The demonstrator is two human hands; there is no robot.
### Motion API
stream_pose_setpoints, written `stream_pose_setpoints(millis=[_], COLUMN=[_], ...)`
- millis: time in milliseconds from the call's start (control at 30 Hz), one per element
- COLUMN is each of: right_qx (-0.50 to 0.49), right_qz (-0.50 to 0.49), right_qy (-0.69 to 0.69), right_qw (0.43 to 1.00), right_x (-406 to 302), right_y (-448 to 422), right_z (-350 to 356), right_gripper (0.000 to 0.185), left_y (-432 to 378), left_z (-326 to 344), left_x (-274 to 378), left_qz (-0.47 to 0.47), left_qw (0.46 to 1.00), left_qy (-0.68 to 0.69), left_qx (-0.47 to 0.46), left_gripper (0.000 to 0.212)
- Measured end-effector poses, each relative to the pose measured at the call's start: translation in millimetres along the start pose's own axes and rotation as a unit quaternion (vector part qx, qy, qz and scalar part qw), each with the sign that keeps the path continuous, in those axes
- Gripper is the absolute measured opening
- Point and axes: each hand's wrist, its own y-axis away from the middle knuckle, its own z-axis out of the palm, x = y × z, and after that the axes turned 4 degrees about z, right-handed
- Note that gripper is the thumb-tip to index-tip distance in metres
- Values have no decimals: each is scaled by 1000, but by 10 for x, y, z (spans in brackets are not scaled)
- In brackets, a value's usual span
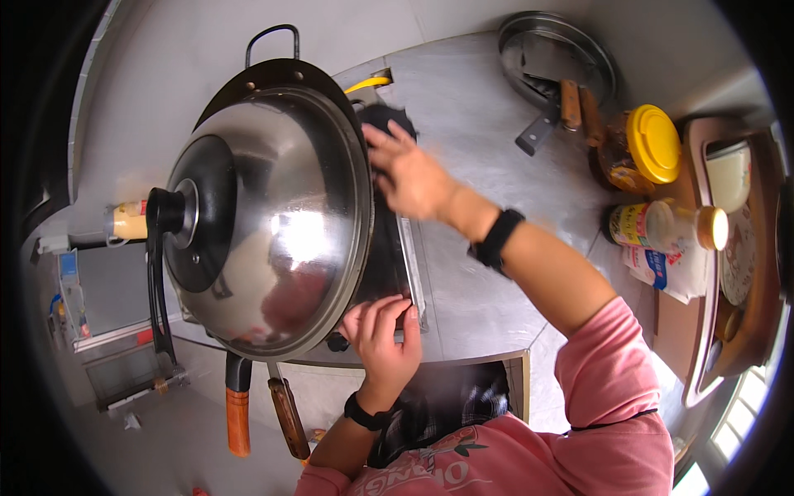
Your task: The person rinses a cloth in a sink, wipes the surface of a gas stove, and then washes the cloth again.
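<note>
A domed steel lid with a black knob covers a dark wok, which stands on a dark stove. My right hand reaches to the far right side of the wok, its fingers spread against a black, cloth-like thing; how firmly they hold it is unclear. Nearer my body, my left hand has its fingers curled over the stove's front right corner, close below the lid's rim. The wok's orange wooden handle points towards me. Part of the stove is hidden under the wok.
A brown wooden handle juts past the counter edge. Back right, a round metal pan holds wooden-handled tools. Right of it stand a yellow-lidded jar, a labelled jar, a white bag and a brown-and-white tray-like rack.
</note>
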Motion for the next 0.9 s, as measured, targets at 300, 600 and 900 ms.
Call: stream_pose_setpoints(millis=[300, 600, 900], right_qx=[-12, -46, 30], right_qz=[36, 51, 171], right_qy=[115, 129, 220], right_qw=[993, 989, 960], right_x=[214, -65, -1236], right_y=[-417, 59, 962], right_z=[91, 393, 698], right_gripper=[47, 45, 48], left_y=[178, 637, 1167], left_z=[-4, -270, -606], left_x=[-139, -336, -620], left_qz=[17, 41, 74], left_qw=[999, 995, 984], left_qy=[41, 91, 159], left_qx=[2, 7, 33], left_gripper=[9, 11, 8])
